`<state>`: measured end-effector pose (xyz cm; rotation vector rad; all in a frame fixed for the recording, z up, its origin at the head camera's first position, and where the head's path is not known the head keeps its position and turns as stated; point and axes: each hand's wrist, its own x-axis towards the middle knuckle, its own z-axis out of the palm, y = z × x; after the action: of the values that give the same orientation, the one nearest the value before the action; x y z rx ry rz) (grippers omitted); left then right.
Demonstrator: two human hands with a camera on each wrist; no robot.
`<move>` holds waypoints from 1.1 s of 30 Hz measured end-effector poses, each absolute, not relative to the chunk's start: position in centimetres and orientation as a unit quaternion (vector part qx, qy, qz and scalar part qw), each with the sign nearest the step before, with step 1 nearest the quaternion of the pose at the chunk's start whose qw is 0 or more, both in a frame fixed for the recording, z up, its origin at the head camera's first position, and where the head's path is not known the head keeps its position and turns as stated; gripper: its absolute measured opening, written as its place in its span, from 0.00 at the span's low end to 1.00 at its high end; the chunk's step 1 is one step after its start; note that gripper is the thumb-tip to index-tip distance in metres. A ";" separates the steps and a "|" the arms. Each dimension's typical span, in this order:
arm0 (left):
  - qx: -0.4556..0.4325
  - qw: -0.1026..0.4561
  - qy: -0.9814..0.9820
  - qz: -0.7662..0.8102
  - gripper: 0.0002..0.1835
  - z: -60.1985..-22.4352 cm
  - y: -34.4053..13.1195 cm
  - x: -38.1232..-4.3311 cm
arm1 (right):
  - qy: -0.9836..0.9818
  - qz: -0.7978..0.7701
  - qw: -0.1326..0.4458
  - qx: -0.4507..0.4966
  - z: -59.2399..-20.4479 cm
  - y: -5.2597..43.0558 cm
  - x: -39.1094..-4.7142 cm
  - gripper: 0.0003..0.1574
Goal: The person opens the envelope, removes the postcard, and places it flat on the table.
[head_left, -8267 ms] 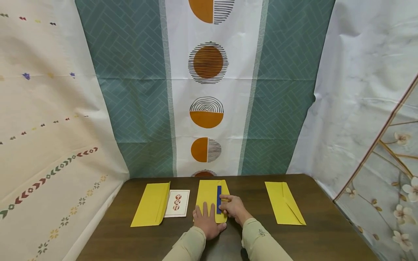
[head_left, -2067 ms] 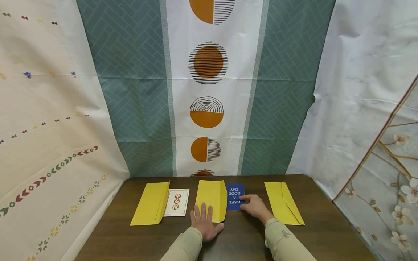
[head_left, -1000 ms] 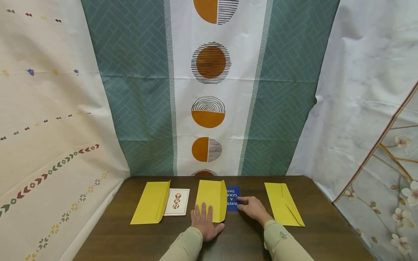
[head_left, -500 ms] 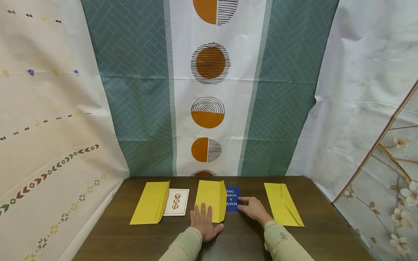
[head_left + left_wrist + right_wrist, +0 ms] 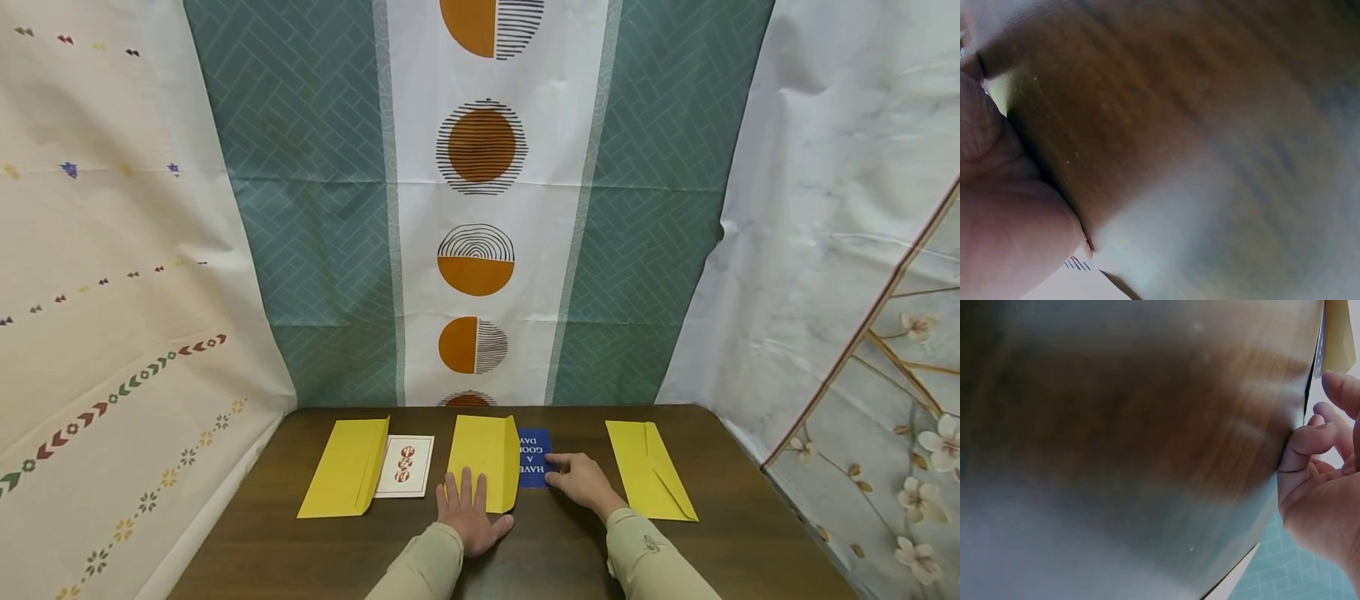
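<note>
In the head view my left hand [image 5: 470, 518] lies spread with straight fingers on the lower part of the middle yellow envelope [image 5: 478, 446]. My right hand [image 5: 583, 482] has thumb and index finger at the right edge of a blue card [image 5: 535, 459], seeming to pinch it. The card's "HAVE A GOOD DAY" lettering appears upside down, and its left part is hidden under the envelope's right side. In the right wrist view the hand [image 5: 1329, 481] shows curled fingers; the fingertips' contact with the card is unclear. The left wrist view shows only part of the left hand [image 5: 1010, 206].
A yellow envelope [image 5: 343, 467] lies on the left, with a white card [image 5: 404, 467] bearing red print partly under its right side. Another yellow envelope [image 5: 651, 471] lies to the right. The dark wooden table [image 5: 300, 558] backs onto hanging cloths [image 5: 322, 250].
Earlier the blue card lay as a strip over the envelope, then was out to its right. It has since slid slightly left under the envelope's edge. Over the last second nothing visibly moved.
</note>
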<state>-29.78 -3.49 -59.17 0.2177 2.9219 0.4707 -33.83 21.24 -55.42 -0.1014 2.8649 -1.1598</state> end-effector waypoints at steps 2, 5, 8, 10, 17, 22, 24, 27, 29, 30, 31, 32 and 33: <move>0.078 0.082 0.980 0.161 0.55 -59.2 -3.6 -29.8 | 0.926 -0.375 0.023 -0.035 -55.4 21.3 -33.8 0.30; 0.085 0.072 0.979 0.170 0.56 -59.3 -3.8 -29.7 | 0.926 -0.374 0.022 -0.041 -55.3 21.3 -33.8 0.30; 0.091 0.062 0.977 0.181 0.57 -59.4 -4.3 -29.8 | 0.927 -0.372 0.024 -0.045 -55.1 21.3 -33.7 0.30; 0.096 0.054 0.975 0.192 0.59 -59.4 -4.6 -29.9 | 0.929 -0.364 0.024 -0.053 -54.9 21.3 -33.5 0.31; 0.124 0.020 0.970 0.207 0.57 -58.1 -5.4 -29.5 | 0.944 -0.316 0.020 -0.088 -54.3 22.2 -32.0 0.31; 0.179 -0.076 0.968 0.155 0.37 -56.2 -5.1 -28.8 | 0.952 -0.290 -0.010 -0.096 -53.8 24.1 -30.1 0.27; 0.195 -0.101 0.965 0.141 0.30 -55.5 -4.7 -28.4 | 0.953 -0.287 -0.023 -0.090 -53.5 25.0 -29.4 0.26; 0.214 -0.113 0.959 0.146 0.25 -54.9 -4.0 -28.2 | 0.953 -0.288 -0.044 -0.078 -53.2 26.7 -28.9 0.26; 0.223 -0.106 0.957 0.155 0.24 -54.4 -3.3 -28.1 | 0.954 -0.285 -0.059 -0.071 -52.9 28.0 -29.0 0.26; 0.232 -0.105 0.955 0.154 0.24 -54.3 -3.0 -28.0 | 0.954 -0.283 -0.068 -0.069 -52.8 28.7 -29.1 0.26; 0.240 -0.103 0.953 0.154 0.24 -54.2 -2.6 -28.0 | 0.955 -0.279 -0.078 -0.066 -52.8 29.4 -29.3 0.26; 0.248 -0.098 0.952 0.154 0.24 -54.1 -2.2 -27.9 | 0.956 -0.274 -0.084 -0.060 -52.6 30.1 -29.4 0.26; 0.255 -0.093 0.950 0.151 0.24 -53.9 -1.8 -27.7 | 0.957 -0.269 -0.090 -0.053 -52.4 30.7 -29.5 0.27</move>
<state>-27.73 -1.79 -53.95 0.8535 3.1767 0.5040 -29.51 30.74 -52.44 -0.1757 3.1933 -0.8971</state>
